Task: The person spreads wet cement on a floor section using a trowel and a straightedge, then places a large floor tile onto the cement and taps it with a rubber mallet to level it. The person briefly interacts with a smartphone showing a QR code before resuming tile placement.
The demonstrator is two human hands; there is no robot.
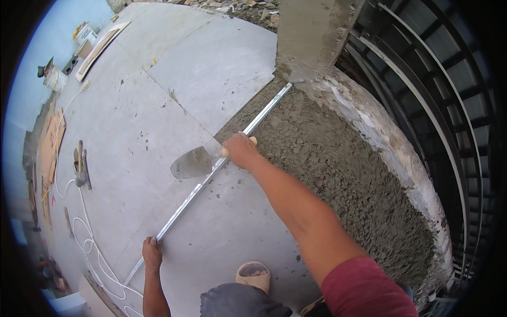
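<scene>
A long, shiny metal straightedge [182, 207] lies slantwise from the lower left to the upper right. Its far part crosses the edge of the wet grey mortar bed [338, 174], while the rest runs over the large grey tiles [121, 169]. My left hand [152, 252] is closed around the straightedge near its lower end. Farther up, my right hand [241, 150] grips the wooden handle of a trowel [191, 165] and rests on the straightedge too. Mortar coats the trowel's blade, which points left over the tiles. How the right fingers meet the metal is hidden.
A rough, broken concrete edge [380, 127] borders the mortar, with a dark metal grille [449, 79] beyond it. At the top stands a concrete pillar [311, 34]. Hand tools [81, 166], a loose white cable [92, 245], boards [53, 140] and buckets [55, 79] lie leftward. My sandalled foot [253, 276] is below.
</scene>
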